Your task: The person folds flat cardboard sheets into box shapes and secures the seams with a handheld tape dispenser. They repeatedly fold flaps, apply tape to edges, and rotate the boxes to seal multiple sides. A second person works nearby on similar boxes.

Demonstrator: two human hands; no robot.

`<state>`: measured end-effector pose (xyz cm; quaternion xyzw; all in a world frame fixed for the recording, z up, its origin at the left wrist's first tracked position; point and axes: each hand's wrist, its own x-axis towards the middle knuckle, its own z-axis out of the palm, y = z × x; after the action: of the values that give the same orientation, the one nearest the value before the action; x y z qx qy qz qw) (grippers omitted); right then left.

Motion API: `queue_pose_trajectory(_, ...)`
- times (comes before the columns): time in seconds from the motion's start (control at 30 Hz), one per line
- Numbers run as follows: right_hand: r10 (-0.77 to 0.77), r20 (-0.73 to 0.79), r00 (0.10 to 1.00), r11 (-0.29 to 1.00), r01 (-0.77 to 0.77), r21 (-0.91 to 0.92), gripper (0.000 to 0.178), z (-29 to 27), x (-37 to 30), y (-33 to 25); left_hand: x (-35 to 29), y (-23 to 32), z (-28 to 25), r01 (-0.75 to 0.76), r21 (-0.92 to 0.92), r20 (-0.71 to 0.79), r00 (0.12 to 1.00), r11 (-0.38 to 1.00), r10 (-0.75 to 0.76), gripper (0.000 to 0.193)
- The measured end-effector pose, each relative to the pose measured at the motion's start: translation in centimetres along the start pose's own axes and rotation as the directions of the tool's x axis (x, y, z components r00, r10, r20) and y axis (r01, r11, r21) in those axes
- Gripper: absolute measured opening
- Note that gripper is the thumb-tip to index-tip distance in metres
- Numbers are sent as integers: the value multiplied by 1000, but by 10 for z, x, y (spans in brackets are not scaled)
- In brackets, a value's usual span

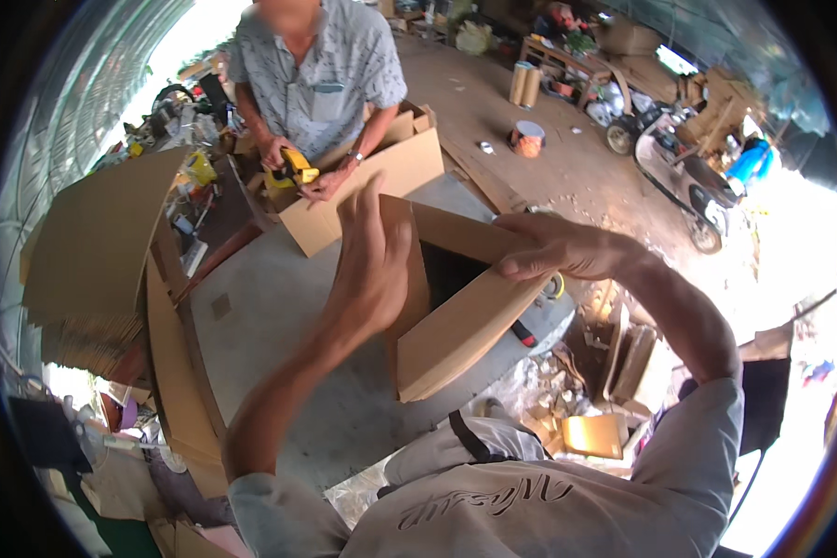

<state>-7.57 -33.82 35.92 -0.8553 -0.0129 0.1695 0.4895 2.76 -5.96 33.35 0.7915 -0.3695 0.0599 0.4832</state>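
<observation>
An open brown cardboard box (470, 335) is tilted up in front of me over the grey table, its dark inside showing. My left hand (372, 265) lies along the box's left side, fingers stretched out and pointing upward. At the far right corner, my right hand (563, 246) grips the box's wall, with the thumb over the edge. Part of a yellow ring-shaped thing (555, 285) shows beyond the box, below my right hand. A tool handle in red and black (524, 334) lies on the table beside the box, its other end hidden.
Across the grey table (279, 316), another person holds a yellow-and-black tool (295, 169) over a second cardboard box (372, 191). Flat cardboard sheets (102, 242) are stacked at left. Scraps and plastic litter the floor at right; a scooter (684, 177) stands farther back.
</observation>
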Motion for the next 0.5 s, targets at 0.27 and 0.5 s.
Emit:
queue_pose_trajectory(0.27, -157, 193, 968, 964, 108, 242, 62, 7, 8, -28, -113, 76, -20, 281, -110, 73, 959, 954, -274, 65)
queue_pose_trajectory(0.5, -273, -214, 938, 855, 339, 394, 81, 85, -13, -9, -48, 22, -47, 162, 148, -40, 987, 976, -157, 42)
